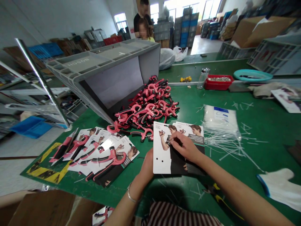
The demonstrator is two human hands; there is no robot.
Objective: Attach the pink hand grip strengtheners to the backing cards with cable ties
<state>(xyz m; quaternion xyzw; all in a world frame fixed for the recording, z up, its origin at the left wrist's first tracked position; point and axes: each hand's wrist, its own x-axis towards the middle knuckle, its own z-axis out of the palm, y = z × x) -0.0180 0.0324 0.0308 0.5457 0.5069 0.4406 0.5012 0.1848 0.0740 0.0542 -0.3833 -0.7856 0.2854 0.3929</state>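
Note:
A printed backing card [162,164] with small punched holes is held upright over the table. My left hand [147,163] grips it at its left edge, the fingers partly hidden behind it. In front of the card, my right hand [184,146] has its thumb and fingers pinched together near the printed arm; what they hold, if anything, is too small to make out. More printed cards [197,139] lie just behind and to the right. Beyond is a heap of pink-and-black hand grip strengtheners [150,108]. On the left, several hand grips [115,158] lie fixed to cards in an overlapping row.
A grey crate [105,62] lies tipped behind the heap. To the right are a bag of white cable ties [219,117], loose cable ties [223,144], a red tray [218,83] and a glove [281,186]. Yellow-handled pliers [222,199] lie near my right forearm.

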